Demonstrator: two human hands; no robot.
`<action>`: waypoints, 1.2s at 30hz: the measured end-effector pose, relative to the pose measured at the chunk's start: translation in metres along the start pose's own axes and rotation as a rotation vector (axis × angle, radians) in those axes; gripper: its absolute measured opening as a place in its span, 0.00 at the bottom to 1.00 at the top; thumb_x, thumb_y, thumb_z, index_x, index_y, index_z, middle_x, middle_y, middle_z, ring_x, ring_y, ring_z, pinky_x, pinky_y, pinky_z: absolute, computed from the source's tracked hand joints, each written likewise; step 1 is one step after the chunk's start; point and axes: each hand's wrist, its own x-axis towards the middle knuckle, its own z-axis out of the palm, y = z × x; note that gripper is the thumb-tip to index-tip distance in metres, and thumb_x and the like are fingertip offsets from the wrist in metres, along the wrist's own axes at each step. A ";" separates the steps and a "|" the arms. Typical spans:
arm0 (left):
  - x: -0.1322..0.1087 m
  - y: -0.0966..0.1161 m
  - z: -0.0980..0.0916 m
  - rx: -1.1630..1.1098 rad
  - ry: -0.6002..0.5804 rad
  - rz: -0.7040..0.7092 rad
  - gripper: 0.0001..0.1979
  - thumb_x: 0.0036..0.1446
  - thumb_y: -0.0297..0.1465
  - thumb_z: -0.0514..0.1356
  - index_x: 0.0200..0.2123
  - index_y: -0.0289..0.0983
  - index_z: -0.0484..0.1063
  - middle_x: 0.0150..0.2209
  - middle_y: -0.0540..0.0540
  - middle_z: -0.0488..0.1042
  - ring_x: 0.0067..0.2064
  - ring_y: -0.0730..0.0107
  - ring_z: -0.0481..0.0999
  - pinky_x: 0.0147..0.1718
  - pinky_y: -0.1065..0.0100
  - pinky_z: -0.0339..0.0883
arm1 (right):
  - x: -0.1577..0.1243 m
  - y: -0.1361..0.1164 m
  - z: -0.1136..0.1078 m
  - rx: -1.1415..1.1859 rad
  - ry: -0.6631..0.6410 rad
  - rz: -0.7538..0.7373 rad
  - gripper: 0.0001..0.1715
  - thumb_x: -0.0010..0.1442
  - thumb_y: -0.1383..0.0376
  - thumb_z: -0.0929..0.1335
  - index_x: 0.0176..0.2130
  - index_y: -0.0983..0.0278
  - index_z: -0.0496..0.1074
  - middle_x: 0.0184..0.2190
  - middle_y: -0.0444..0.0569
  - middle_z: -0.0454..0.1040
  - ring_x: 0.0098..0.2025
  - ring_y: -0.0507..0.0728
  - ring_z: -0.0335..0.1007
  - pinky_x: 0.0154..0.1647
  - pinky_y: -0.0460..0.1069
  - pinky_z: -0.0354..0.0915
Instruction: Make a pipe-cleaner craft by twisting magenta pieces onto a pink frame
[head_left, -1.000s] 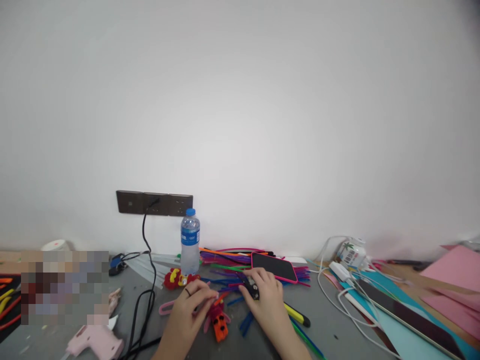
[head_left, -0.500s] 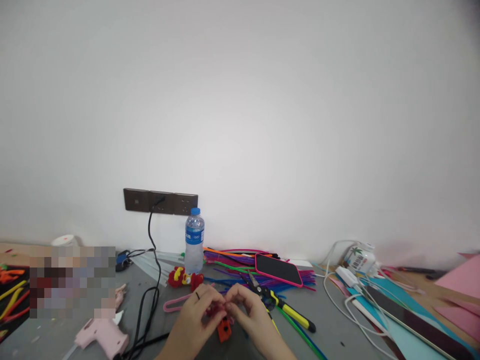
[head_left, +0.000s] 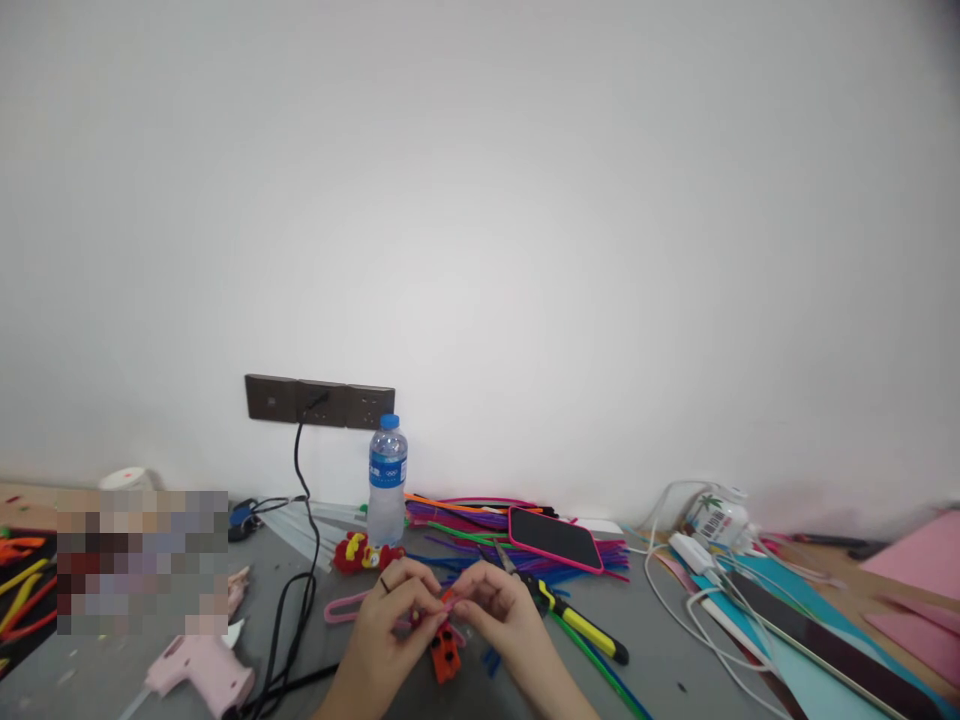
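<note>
**Right hand off the cutters; both hands on the orange figure**

Moved: a second ago the right hand (head_left: pixel 504 608) lay on the cutters (head_left: pixel 577 625) beside the phone. It has since come across to meet the left hand (head_left: pixel 388 625). The cutters now lie free on the bench (head_left: pixel 675 670), just right of the right hand. Little change over the last half second.

Largest first:
- Bench: one grey top, cluttered along the wall.
- Coloured paper sheets (head_left: pixel 919 555): several, pink and teal, far right. Exact count not clear.
- Pipe-cleaner pile (head_left: pixel 461 518): one loose heap, many colours, behind the hands.
- Socket strip (head_left: pixel 319 398): one on the wall, with one black cable (head_left: pixel 300 530) plugged in.
- Glue gun (head_left: pixel 199 675): one, pink, lower left.
- Water bottle (head_left: pixel 387 480): one, upright, blue cap.
- Phone (head_left: pixel 553 535): one, pink case, resting on the pile.
- Cutters: one pair, yellow and black handles.
- Hands: two. Both have the fingers curled in and the fingertips pinched together on the top of the orange figure (head_left: pixel 445 658). The left wears a dark ring.
- Small figures: two. The orange one hangs between the hands at the near bench edge. A red-and-yellow figure (head_left: pixel 360 553) sits by the bottle's foot.
- Pink loop (head_left: pixel 339 608): one, flat on the bench, just left of the left hand.
</note>
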 end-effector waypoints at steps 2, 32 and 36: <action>-0.001 -0.001 0.000 0.002 0.024 -0.005 0.08 0.56 0.29 0.61 0.25 0.39 0.72 0.35 0.46 0.73 0.38 0.64 0.76 0.38 0.68 0.70 | 0.000 0.000 0.001 0.044 -0.014 0.023 0.18 0.49 0.52 0.75 0.30 0.63 0.72 0.23 0.43 0.71 0.26 0.52 0.66 0.29 0.47 0.62; -0.005 0.005 -0.002 -0.097 -0.122 -0.116 0.08 0.54 0.36 0.64 0.25 0.42 0.79 0.48 0.40 0.73 0.49 0.54 0.73 0.47 0.60 0.69 | -0.007 -0.014 0.000 0.039 -0.167 0.041 0.20 0.53 0.50 0.72 0.30 0.63 0.70 0.24 0.42 0.70 0.26 0.52 0.65 0.31 0.47 0.61; -0.004 0.005 -0.002 -0.128 -0.153 -0.176 0.07 0.53 0.36 0.65 0.26 0.41 0.78 0.51 0.39 0.72 0.48 0.54 0.73 0.52 0.54 0.65 | -0.007 -0.021 -0.002 0.025 -0.187 0.043 0.18 0.53 0.52 0.72 0.30 0.64 0.71 0.24 0.43 0.71 0.27 0.52 0.66 0.31 0.47 0.62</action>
